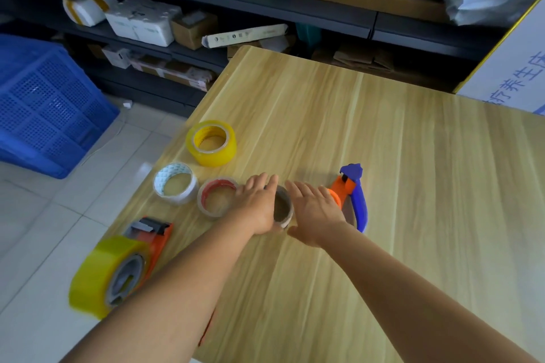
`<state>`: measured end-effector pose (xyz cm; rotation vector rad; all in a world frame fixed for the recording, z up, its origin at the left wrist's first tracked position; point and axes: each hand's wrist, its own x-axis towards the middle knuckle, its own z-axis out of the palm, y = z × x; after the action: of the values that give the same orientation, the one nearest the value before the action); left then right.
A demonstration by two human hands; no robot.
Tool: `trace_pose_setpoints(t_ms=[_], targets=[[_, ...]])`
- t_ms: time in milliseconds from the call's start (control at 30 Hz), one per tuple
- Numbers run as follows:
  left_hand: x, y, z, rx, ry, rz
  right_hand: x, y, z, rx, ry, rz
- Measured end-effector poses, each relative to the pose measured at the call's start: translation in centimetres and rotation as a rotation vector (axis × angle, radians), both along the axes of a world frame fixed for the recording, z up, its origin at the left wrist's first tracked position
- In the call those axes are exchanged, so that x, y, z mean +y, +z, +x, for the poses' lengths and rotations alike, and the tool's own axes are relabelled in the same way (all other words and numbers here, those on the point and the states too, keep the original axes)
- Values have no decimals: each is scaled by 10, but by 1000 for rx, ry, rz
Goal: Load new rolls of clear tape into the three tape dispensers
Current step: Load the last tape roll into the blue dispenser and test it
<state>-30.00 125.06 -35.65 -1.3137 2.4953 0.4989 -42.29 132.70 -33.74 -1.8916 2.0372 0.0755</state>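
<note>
Left hand (256, 206): flat, fingers together, against a brown cardboard core (283, 209).
Right hand (315, 209): spread, beside it.
Tabletop (383, 156): pale woodgrain laminate.

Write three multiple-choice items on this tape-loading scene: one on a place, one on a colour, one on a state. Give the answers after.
1. Where does the blue crate stand?
A. On the table
B. On the floor left of the table
C. On a shelf

2. What colour is the handle of the dispenser beside the right hand?
A. Green
B. Blue
C. White

3. In what state is the orange dispenser at the table's near left edge?
A. Loaded with a yellowish roll
B. Empty
C. Held in a hand

Answers:
1 B: it sits on the tiles, clear of the table.
2 B: its long curved handle is blue, with an orange hub.
3 A: a thick yellowish roll sits on its hub, and neither the left hand nor the right touches it.
</note>
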Motion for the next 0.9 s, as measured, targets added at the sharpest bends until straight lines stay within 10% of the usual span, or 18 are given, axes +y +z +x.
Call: trace_pose_setpoints(t_ms=[367,900], targets=[[-88,15,61,44,310,-94,-105,14,42,-77,76,-27],[-130,-1,69,15,106,-188,-178,-17,68,108,203,-103]])
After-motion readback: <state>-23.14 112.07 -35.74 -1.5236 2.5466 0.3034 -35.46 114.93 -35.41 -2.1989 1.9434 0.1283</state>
